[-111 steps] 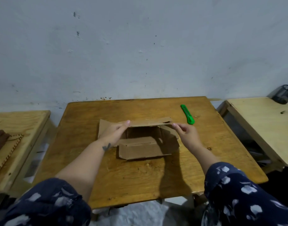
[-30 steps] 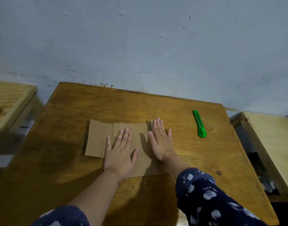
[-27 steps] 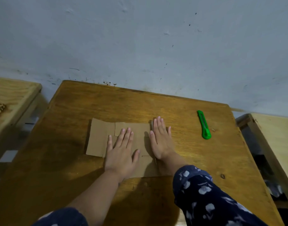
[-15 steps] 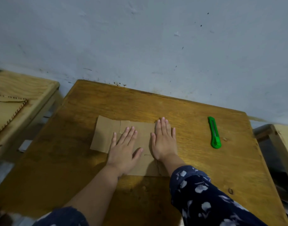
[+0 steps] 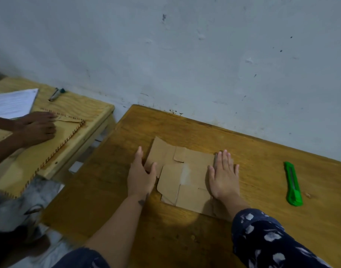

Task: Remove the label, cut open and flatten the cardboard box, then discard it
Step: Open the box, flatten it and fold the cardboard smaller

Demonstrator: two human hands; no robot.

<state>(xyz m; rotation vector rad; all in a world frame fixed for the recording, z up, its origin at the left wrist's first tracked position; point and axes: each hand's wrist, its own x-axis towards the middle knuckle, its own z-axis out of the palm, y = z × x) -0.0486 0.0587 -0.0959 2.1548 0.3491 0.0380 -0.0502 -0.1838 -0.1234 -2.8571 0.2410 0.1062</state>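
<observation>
The cardboard box lies squashed flat in the middle of the wooden table. The left hand rests open on the box's left edge, and the right hand lies open on its right edge. Neither hand grabs anything. A green cutter sits well to the right of the box.

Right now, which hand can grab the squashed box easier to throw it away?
Probably the left hand: it sits at the flattened cardboard box's left edge, thumb against it. The right hand lies flat, palm down, over the right edge.
</observation>
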